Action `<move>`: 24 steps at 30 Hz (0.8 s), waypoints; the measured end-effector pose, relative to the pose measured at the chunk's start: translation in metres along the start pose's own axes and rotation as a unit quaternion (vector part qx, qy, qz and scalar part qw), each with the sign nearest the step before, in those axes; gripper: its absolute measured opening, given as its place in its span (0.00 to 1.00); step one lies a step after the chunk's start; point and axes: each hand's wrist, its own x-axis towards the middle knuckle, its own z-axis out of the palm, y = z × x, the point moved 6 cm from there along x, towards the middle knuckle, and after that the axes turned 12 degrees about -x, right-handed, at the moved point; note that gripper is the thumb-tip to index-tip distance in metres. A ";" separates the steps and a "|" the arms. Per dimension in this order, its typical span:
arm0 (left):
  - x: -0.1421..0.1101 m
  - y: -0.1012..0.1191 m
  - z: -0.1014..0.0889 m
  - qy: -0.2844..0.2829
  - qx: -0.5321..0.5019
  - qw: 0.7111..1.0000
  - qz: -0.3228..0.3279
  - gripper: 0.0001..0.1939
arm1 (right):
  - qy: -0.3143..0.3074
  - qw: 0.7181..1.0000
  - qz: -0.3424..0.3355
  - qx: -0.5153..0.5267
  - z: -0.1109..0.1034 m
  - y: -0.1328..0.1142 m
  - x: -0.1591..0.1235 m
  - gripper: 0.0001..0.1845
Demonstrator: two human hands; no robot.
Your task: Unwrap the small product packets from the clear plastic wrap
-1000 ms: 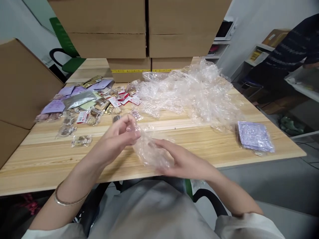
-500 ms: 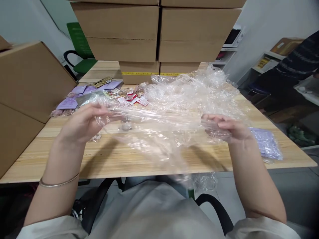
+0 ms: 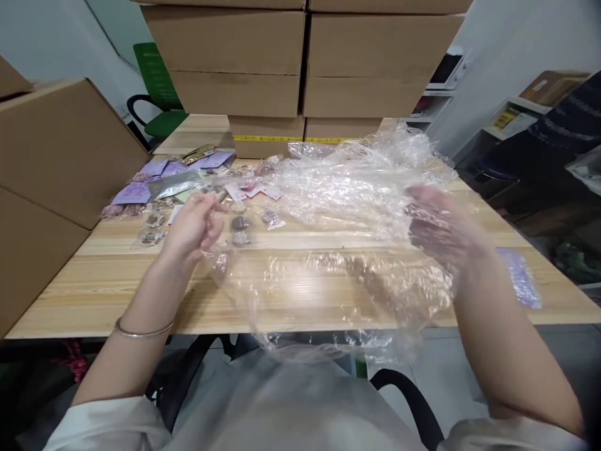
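Note:
A clear, crinkled plastic bag [image 3: 305,275] is spread between my two hands above the near part of the table, its lower edge hanging past the table's front. My left hand [image 3: 195,225] pinches the bag's left side with curled fingers. On the right, my right hand [image 3: 436,219] is smeared by motion and covered by the film; whether it is inside the bag or behind it I cannot tell. Beneath and behind the film, a small wrapped dark round item [image 3: 240,223] lies near my left hand, with another small wrapped piece [image 3: 272,218] beside it.
A heap of clear plastic bags [image 3: 357,169] covers the back right of the wooden table [image 3: 188,316]. Purple packets [image 3: 133,193], a silver pouch [image 3: 173,184] and red-white sachets [image 3: 253,190] lie left. Cardboard boxes [image 3: 235,56] stack behind; another box [image 3: 61,150] stands left. A bubble-wrapped purple packet [image 3: 520,279] lies right.
The plastic, earlier gathered into a taut band between my hands, now spreads wider and hangs lower. My left hand has shifted slightly right; my right hand has moved right and up under the film.

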 end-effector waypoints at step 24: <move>0.114 -0.025 -0.018 0.068 0.662 0.743 0.073 0.21 | -0.135 0.706 -0.395 -0.572 0.181 0.075 -0.019 0.38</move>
